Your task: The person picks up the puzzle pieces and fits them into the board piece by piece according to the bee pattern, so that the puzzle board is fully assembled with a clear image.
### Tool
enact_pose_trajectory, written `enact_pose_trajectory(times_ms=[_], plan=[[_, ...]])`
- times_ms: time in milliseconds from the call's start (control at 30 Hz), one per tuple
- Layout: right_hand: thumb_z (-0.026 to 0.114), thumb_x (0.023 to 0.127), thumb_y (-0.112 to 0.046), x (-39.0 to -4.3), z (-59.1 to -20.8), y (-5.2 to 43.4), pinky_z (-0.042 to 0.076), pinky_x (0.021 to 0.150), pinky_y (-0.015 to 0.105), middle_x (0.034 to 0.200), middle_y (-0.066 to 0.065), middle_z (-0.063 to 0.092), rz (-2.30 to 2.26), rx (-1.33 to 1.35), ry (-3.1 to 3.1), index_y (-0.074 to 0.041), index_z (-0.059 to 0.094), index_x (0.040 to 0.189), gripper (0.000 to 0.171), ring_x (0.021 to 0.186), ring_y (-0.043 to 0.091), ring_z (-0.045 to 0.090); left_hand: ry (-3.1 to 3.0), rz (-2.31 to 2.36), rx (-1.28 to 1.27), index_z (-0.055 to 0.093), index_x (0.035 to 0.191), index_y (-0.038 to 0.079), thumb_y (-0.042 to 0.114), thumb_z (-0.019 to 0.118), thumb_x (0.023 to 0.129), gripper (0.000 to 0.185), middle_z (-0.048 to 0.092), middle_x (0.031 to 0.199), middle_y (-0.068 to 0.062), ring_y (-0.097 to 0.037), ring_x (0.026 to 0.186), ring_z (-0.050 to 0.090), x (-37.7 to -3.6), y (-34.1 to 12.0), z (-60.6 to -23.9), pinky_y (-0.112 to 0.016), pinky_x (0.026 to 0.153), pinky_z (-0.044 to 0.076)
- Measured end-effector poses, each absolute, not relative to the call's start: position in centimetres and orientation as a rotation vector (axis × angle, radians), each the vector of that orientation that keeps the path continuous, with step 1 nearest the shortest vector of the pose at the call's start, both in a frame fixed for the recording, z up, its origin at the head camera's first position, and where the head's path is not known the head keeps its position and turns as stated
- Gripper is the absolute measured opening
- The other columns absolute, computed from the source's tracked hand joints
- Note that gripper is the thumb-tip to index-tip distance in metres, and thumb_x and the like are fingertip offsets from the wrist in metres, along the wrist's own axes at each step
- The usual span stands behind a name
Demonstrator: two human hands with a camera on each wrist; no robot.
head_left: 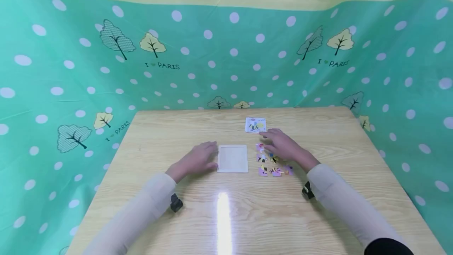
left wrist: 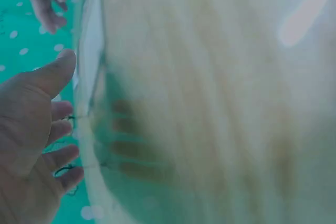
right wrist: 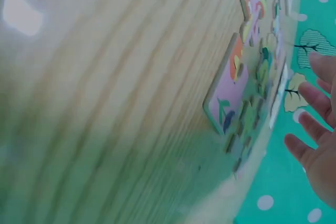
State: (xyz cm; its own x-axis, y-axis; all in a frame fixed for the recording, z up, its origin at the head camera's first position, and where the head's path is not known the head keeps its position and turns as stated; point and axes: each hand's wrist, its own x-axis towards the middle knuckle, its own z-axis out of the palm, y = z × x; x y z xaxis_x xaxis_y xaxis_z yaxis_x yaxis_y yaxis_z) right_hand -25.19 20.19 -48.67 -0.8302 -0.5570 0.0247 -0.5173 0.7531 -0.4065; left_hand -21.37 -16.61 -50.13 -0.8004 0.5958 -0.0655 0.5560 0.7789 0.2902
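Note:
A shallow white square tray lies on the table. At its left edge is my left hand, thumb apart from the other fingers and nothing held; whether it touches the tray I cannot tell. Over the upper right of several jigsaw puzzle pieces hovers my right hand, its fingers spread and holding nothing. The pieces lie in loose rows right of the tray; my right hand hides some of them. In the right wrist view, a pink corner piece lies nearest. Beyond my right fingertips is a picture card with a bee-like drawing.
The light wood table reaches back to a green dotted cloth with printed trees, which also hangs at both sides. A bright light reflection shows on the tabletop at the front.

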Motion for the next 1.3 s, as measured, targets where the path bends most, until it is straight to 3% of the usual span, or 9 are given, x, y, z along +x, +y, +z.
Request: enact_pose_trajectory(times_ms=[300, 600, 1100, 1300], plan=[[0.073, 0.094, -0.020, -26.5, -49.7, 19.0, 0.048, 0.110, 0.050, 0.111, 0.005, 0.074, -0.520, -1.013, 2.824, -0.006, 0.070, 0.128, 0.036, 0.109, 0.025, 0.064, 2.821, 0.341, 0.976, 0.055, 0.143, 0.004, 0.049, 0.073, 0.090, 0.071, 0.052, 0.153, -0.015, -0.036, 0.142, 0.048, -20.2, -16.1, -50.9, -0.053, 0.120, 0.040], [0.073, 0.093, -0.016, -26.3, -49.7, 18.6, 0.053, 0.102, 0.045, 0.109, 0.004, 0.072, -0.449, -0.976, 2.818, -0.010, 0.074, 0.121, 0.029, 0.108, 0.024, 0.062, 2.821, 0.280, 0.974, 0.059, 0.139, 0.006, 0.047, 0.069, 0.094, 0.062, 0.051, 0.153, -0.015, -0.036, 0.143, 0.047, -20.1, -15.7, -51.1, -0.053, 0.119, 0.041], [0.072, 0.094, -0.022, -26.2, -49.2, 16.5, 0.049, 0.107, 0.054, 0.112, 0.004, 0.072, -0.449, -1.011, 2.838, -0.014, 0.074, 0.122, 0.029, 0.118, 0.028, 0.060, 2.814, 0.295, 0.961, 0.060, 0.138, 0.007, 0.048, 0.069, 0.094, 0.061, 0.051, 0.154, -0.014, -0.035, 0.144, 0.047, -20.1, -16.1, -51.0, -0.052, 0.121, 0.039], [0.071, 0.095, -0.029, -26.1, -48.5, 14.0, 0.050, 0.107, 0.049, 0.115, 0.002, 0.071, -0.441, -1.053, 2.850, -0.016, 0.073, 0.123, 0.031, 0.116, 0.025, 0.061, 2.803, 0.299, 0.938, 0.061, 0.137, 0.008, 0.047, 0.071, 0.092, 0.060, 0.051, 0.154, -0.013, -0.034, 0.143, 0.048, -20.2, -15.9, -50.7, -0.051, 0.120, 0.040]])
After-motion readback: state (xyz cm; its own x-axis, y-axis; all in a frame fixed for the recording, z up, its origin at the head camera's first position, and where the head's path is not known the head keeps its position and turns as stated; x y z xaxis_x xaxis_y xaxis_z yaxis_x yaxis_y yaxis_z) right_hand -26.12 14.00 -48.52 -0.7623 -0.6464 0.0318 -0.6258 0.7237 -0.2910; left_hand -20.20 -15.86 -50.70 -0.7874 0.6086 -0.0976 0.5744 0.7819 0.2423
